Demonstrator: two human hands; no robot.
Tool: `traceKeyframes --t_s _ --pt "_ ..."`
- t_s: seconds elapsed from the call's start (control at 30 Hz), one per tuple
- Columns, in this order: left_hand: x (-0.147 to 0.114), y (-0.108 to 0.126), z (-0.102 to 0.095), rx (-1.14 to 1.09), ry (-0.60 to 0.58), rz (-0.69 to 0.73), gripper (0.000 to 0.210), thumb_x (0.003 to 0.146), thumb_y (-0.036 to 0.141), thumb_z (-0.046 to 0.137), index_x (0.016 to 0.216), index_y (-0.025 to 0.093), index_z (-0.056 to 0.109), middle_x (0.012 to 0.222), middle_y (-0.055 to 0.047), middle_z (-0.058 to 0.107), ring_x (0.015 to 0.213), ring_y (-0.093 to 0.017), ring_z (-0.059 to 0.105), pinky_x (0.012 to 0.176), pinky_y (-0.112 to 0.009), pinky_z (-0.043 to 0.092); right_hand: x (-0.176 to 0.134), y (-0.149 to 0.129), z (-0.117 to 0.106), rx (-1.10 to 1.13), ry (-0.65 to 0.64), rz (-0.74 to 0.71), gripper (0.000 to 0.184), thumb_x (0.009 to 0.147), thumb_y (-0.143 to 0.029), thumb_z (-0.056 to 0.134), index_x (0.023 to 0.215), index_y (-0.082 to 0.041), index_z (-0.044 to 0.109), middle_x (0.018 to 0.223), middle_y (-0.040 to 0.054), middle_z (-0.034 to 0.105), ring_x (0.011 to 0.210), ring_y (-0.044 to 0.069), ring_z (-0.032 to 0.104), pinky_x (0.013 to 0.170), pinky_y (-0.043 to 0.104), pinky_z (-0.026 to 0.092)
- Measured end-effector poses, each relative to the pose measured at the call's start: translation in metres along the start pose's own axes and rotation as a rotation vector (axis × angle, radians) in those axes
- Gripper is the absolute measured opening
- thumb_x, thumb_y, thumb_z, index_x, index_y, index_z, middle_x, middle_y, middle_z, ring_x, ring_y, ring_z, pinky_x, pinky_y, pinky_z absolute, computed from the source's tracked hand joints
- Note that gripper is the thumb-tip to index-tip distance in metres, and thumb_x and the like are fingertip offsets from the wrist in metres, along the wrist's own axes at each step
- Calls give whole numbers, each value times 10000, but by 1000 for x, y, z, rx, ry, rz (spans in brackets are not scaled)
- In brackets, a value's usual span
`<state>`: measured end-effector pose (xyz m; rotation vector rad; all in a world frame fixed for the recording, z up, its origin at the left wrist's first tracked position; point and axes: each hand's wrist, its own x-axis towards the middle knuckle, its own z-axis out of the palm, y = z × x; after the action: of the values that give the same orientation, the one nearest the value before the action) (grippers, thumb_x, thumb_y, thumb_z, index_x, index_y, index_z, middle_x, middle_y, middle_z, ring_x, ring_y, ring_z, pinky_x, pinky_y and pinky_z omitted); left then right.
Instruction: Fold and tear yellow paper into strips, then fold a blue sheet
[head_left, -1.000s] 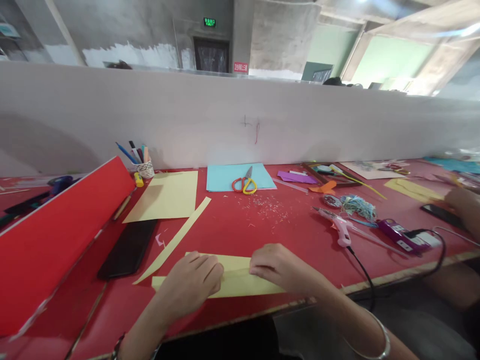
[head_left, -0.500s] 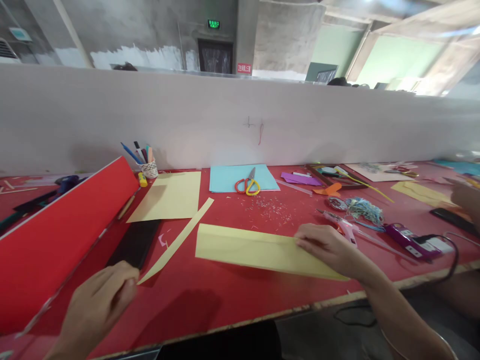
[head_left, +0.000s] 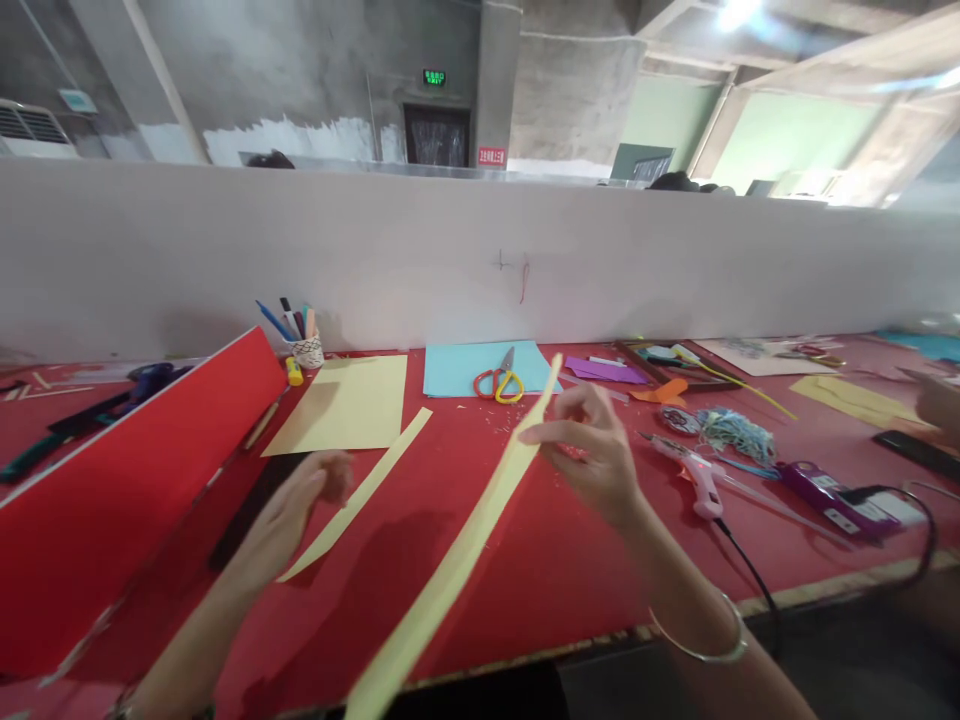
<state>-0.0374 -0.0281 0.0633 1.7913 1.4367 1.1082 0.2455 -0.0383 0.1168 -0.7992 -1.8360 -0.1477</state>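
Observation:
My right hand (head_left: 596, 450) pinches the upper part of a long pale yellow paper piece (head_left: 457, 565) between thumb and fingers. The paper is raised off the table and slants down towards the front edge, turned nearly edge-on to me. My left hand (head_left: 319, 490) hovers to the left with loosely curled, slightly blurred fingers; no object shows in them. Beside it, a narrow yellow paper strip (head_left: 379, 475) lies on the red tabletop. A larger yellow sheet (head_left: 352, 405) rests behind the strip. Red-and-yellow-handled scissors (head_left: 501, 384) lie on light blue paper (head_left: 450, 367).
A red board (head_left: 150, 480) leans along the left, near a pen cup (head_left: 307, 350). To the right are a pink glue gun (head_left: 701, 480) with its cord, tangled yarn (head_left: 739, 437) and a purple power strip (head_left: 832, 497). Another person's hand (head_left: 937, 400) is at the far right.
My right hand has lifted the wide yellow paper and swung it from lying crosswise to a steep slant. My left hand has moved up and right, towards the narrow strip.

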Motion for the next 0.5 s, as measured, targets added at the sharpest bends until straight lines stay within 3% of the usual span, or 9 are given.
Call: traceKeyframes --t_s 0.07,0.13,0.3,0.4,0.5 --pt "11 -5 13 -89 -190 -15 355 765 482 317 942 227 489 864 -35 587 792 -163 562 727 -281 459 -1 8 21 216 -52 30 217 752 -95 474 732 -252 623 605 -21 465 550 86 436 508 212 360" --pt "22 -9 29 -123 -274 -28 432 760 497 338 1106 249 413 1061 -58 546 988 -187 512 831 -311 420 -4 18 39 388 -122 145 212 752 -104 444 726 -233 611 626 -16 536 562 86 485 522 214 376" --pt "55 -15 66 -33 -151 96 583 729 509 389 1231 232 285 1302 -79 337 1209 -211 296 973 -358 288 -21 45 64 709 -287 560 143 711 -275 486 631 -186 564 611 -1 546 582 105 496 557 233 384" --pt "72 -17 81 51 -91 120 584 726 466 409 1229 189 306 1271 -105 374 1201 -220 307 987 -373 254 -32 58 69 778 -399 734 236 692 -367 492 563 -172 524 555 -12 491 557 100 455 561 235 367" --pt "78 -18 87 141 -64 45 519 718 428 430 1180 196 381 1129 -89 512 1110 -232 419 983 -437 211 -40 62 74 751 -521 805 201 635 -352 562 587 -165 506 524 -42 420 502 75 377 497 212 317"
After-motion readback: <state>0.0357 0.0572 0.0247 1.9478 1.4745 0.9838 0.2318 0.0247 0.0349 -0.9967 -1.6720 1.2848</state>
